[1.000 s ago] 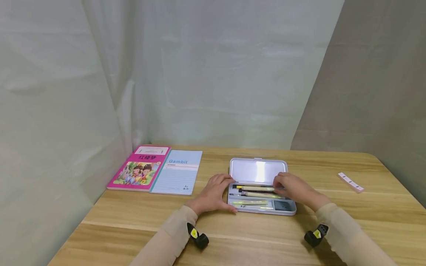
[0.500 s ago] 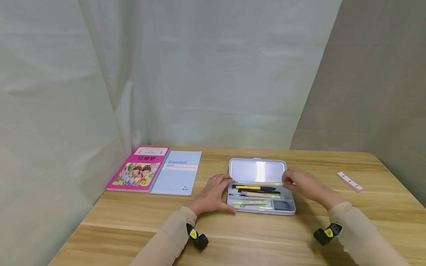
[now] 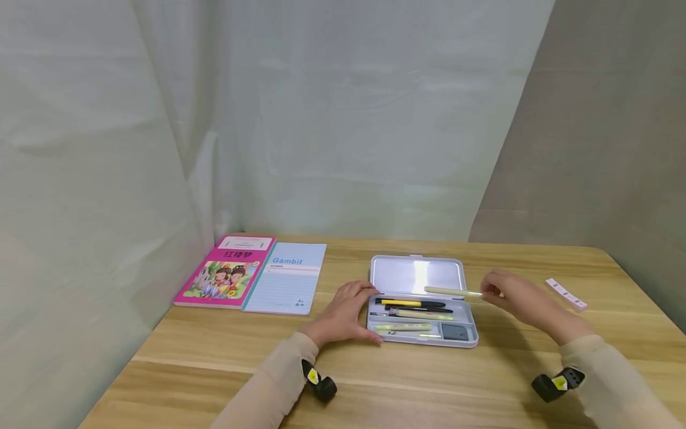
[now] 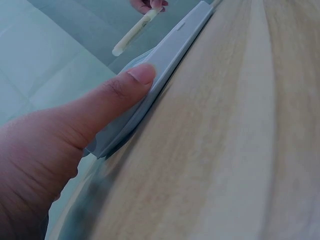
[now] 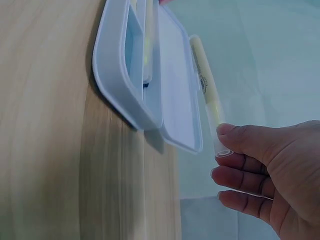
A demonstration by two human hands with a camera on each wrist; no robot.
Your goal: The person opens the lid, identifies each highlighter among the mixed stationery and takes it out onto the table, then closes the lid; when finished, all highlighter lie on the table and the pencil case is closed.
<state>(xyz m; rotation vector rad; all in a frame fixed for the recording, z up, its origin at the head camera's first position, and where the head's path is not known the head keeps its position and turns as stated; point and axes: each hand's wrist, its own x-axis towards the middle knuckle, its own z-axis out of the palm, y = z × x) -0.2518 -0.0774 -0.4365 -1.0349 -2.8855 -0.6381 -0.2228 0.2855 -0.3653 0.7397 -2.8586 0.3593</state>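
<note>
We have one highlighter [image 3: 452, 291] out, pinched by our right hand [image 3: 520, 301], our left hand [image 3: 343, 314] spread against the pencil case [image 3: 462, 310], pens [image 3: 408, 303] remaining inside.

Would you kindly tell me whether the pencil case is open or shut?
The pencil case is open: its lid is folded back, and pens show inside.

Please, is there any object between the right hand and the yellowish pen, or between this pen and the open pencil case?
Nothing visible. The right hand pinches the yellowish pen directly by one end, and no object shows between the pen and the open pencil case.
</note>
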